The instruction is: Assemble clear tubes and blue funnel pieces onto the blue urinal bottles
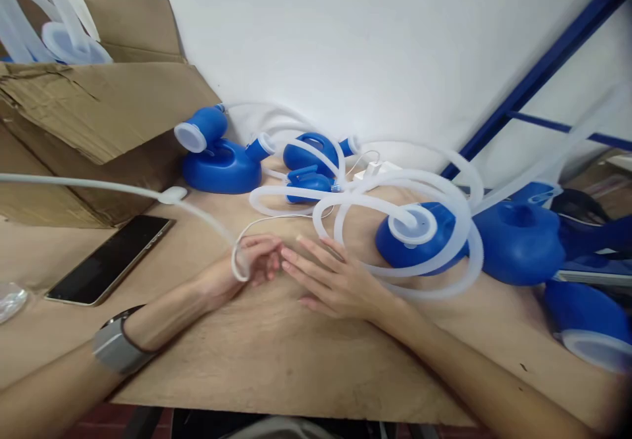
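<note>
My left hand (261, 259) is over the wooden table, its fingers loosely bent with nothing visible between them. A thin white cable (210, 218) comes in from the left and curls over that wrist. My right hand (338, 281) is open, fingers spread and pointing left, its fingertips close to the left hand's; whether they touch I cannot tell. Beyond it, loops of clear corrugated tube (461, 218) run to the white cap of a blue plastic urinal bottle (447, 228). A black phone (111, 259) lies left of my left hand.
A cardboard box (99, 110) with more tubes stands at the back left. Several more blue bottles line the wall, including a handled one (222, 168). Other bottles (518, 241) sit at the right. A white plug (372, 170) is at the back. The table edge (296, 413) is nearest me.
</note>
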